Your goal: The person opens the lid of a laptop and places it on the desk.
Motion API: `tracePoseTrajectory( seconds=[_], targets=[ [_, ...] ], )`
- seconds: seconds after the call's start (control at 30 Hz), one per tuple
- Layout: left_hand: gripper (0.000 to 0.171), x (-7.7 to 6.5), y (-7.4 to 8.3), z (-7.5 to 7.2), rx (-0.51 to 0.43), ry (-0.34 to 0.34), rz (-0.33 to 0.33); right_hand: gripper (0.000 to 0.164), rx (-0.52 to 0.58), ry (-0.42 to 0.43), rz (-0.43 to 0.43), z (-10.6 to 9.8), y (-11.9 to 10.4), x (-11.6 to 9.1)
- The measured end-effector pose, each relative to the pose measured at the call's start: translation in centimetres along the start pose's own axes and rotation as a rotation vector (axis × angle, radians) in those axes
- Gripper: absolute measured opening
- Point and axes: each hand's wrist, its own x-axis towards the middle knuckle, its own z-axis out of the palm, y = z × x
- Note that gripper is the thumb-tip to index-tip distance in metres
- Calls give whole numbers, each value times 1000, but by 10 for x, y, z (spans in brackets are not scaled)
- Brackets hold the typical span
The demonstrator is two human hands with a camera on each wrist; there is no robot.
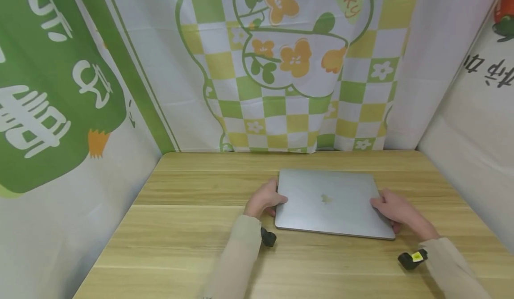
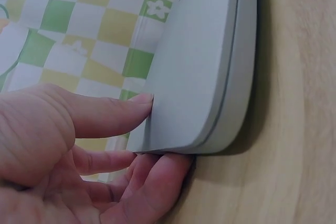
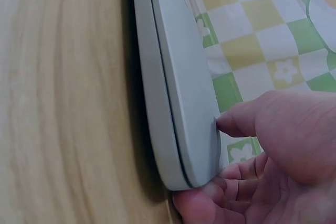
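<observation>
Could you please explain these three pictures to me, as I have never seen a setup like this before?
Certainly. There is no machine here: a person works with a bare left hand and right hand. The wide picture comes from a camera worn on the head, looking forward and down. The two close ones come from the wrists, each looking at that hand's work. The surface is a wooden table, with a checkered cloth hanging behind it. The thing held is a closed silver laptop: the left hand grips its left edge, the right hand its right. Whether it rests on the table or is slightly raised, I cannot tell.
</observation>
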Motion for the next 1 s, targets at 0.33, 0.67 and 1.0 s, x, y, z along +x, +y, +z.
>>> tracePoseTrajectory(
  seconds=[0.33, 0.67, 1.0],
  targets=[
    [54, -2, -2, -3, 29, 8, 8, 29, -12, -5, 1, 2, -5, 1],
    [54, -4, -8, -9, 19, -12, 21, 27, -11, -6, -7, 5, -7, 3],
    [54, -8, -15, -18, 28, -14, 3, 25, 9, -6, -27, 12, -16, 5]
  ],
)
